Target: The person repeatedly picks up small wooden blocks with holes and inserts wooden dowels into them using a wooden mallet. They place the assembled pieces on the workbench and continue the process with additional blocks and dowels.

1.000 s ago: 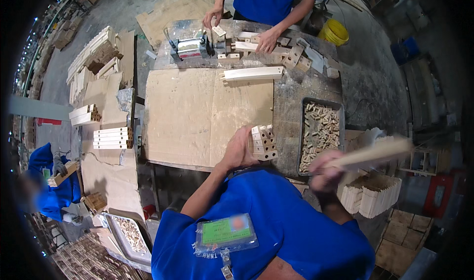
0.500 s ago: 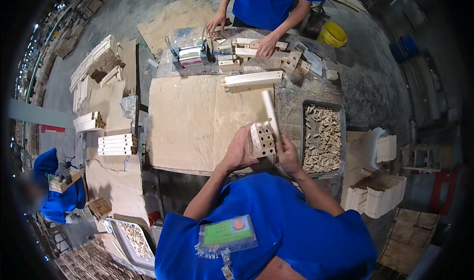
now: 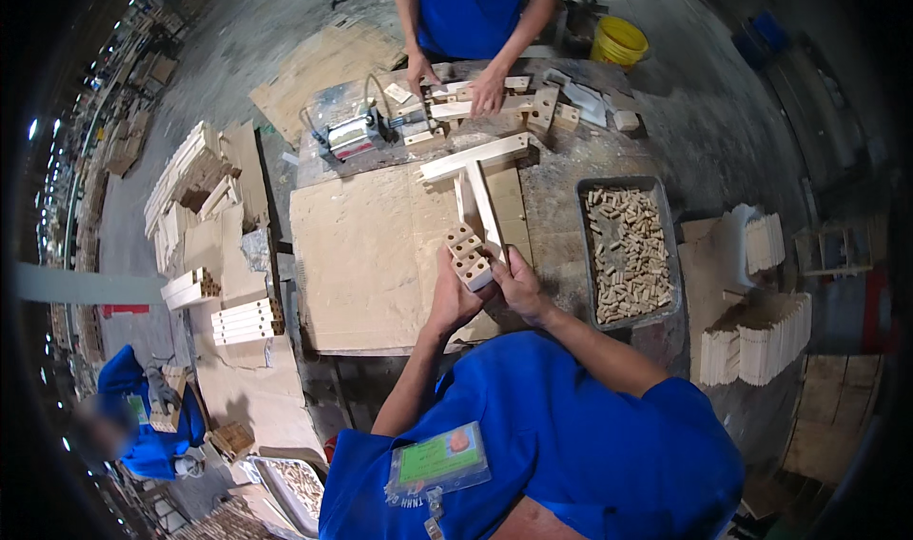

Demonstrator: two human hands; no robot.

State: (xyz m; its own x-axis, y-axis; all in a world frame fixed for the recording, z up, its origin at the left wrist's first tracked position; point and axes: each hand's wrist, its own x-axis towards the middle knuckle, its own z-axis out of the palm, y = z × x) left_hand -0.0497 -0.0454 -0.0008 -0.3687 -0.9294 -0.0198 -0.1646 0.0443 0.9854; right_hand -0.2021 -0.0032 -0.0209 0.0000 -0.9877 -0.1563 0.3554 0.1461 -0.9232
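Head view: my left hand (image 3: 455, 293) clamps the drilled block (image 3: 468, 256), right hand (image 3: 518, 283) fingers grip the slat (image 3: 485, 212) (it could jam if tilted).

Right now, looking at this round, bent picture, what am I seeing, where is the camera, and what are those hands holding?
The camera sits on a worker's head and looks down; its wide lens bends straight edges. There is no machine here: the two bare arms from the bottom are the wearer's own. The left hand holds a small wooden block with holes in it, and the right hand fits a long wooden slat against it. Below lies a plywood board on the table. A grey tray of wooden dowels sits to the right. Across the table, another person's hands handle more wood pieces.
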